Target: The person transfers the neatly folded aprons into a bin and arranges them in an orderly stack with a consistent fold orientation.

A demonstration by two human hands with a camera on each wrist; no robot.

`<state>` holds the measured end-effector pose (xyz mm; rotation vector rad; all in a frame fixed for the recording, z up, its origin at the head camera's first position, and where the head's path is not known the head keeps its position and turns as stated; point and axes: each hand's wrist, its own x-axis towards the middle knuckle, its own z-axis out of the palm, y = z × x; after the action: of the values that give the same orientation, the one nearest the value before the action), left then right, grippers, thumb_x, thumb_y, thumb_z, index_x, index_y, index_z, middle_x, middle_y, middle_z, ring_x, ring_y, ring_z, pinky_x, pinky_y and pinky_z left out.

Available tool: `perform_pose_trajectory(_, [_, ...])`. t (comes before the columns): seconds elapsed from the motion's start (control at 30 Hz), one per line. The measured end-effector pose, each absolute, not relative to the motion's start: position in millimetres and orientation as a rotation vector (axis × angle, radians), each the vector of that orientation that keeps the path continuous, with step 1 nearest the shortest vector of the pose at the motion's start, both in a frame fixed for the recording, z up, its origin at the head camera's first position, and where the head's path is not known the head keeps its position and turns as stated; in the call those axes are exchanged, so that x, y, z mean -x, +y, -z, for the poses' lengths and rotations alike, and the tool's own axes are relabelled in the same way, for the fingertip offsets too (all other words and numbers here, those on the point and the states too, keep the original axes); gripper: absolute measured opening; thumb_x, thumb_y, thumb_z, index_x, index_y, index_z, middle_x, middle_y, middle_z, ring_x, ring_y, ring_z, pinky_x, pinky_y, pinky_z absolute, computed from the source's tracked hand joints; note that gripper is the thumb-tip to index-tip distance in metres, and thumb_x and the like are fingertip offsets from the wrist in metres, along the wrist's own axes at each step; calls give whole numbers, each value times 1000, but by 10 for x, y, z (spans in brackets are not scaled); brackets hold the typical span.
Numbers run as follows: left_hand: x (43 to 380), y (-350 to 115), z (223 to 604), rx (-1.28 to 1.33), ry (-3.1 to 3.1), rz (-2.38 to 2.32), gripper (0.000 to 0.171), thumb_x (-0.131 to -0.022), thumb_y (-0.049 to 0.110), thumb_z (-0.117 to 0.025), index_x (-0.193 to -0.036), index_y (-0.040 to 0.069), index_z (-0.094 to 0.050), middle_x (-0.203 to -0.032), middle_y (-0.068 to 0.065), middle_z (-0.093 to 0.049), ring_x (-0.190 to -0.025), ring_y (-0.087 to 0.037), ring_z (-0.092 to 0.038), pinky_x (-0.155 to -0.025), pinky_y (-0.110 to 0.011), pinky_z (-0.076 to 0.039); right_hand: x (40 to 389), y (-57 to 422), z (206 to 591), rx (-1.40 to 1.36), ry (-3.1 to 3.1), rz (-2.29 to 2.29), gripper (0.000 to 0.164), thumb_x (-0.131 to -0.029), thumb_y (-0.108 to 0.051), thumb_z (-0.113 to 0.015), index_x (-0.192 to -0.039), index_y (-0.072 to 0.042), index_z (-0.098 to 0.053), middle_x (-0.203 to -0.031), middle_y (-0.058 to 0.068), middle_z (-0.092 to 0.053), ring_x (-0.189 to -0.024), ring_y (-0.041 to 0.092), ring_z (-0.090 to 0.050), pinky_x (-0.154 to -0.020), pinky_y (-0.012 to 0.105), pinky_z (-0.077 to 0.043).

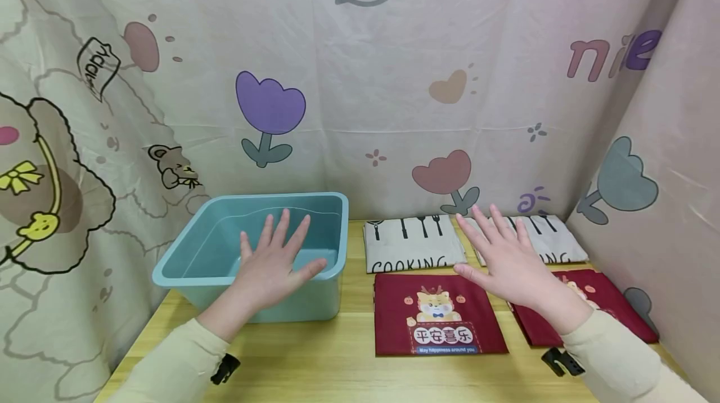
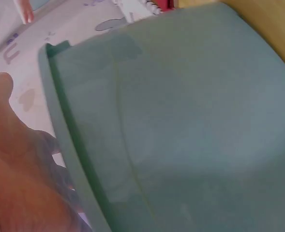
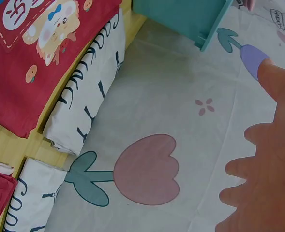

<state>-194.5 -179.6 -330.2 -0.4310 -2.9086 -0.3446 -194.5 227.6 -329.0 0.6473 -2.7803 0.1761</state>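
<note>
My left hand [image 1: 272, 272] is held out with its fingers spread, overlapping the front of a blue-green plastic tub [image 1: 194, 281] in the head view. In the left wrist view, the tub's outer wall [image 2: 195, 116] fills most of the picture beside that hand. My right hand [image 1: 514, 268], fingers spread too and holding nothing, is raised over the folded cloths. Nearest it are a white folded cloth with cutlery prints [image 1: 554, 240] and a dark red folded cloth [image 1: 615, 306], both partly hidden by the hand. Left of these lie another white cloth [image 1: 413, 247] and another red cloth [image 1: 390, 322] with a cartoon animal.
All these things stand on a light wooden table [image 1: 315, 365]. Behind and on both sides hangs a pale curtain [image 1: 349, 97] printed with flowers and cartoon figures. A black strap [image 1: 225, 368] is at the left wrist, another black strap [image 1: 562, 362] at the right.
</note>
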Motion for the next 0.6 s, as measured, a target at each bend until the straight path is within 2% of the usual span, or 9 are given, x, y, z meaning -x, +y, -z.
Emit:
perform_pose_trajectory(0.37, [1900, -1572, 3246, 452, -2810, 450, 89, -91, 72, -46, -159, 19, -23, -163, -20, -11, -148, -44, -4, -105, -76, 4, 1906, 2323, 3250, -652, -2734, -248, 85, -94, -56, -58, -159, -17, -20, -163, 20, -14, -148, 43, -2, -111, 66, 9])
perform_pose_trajectory(0.6, [1852, -1405, 3245, 519, -2677, 603, 86, -91, 63, -55, -158, 16, -27, -162, -17, -19, -148, -40, -12, -110, -71, -3, 1904, 2393, 3318, -646, -2664, -430, 88, -91, -45, -68, -159, -17, -20, -162, 20, -15, -148, 42, -2, -114, 62, 9])
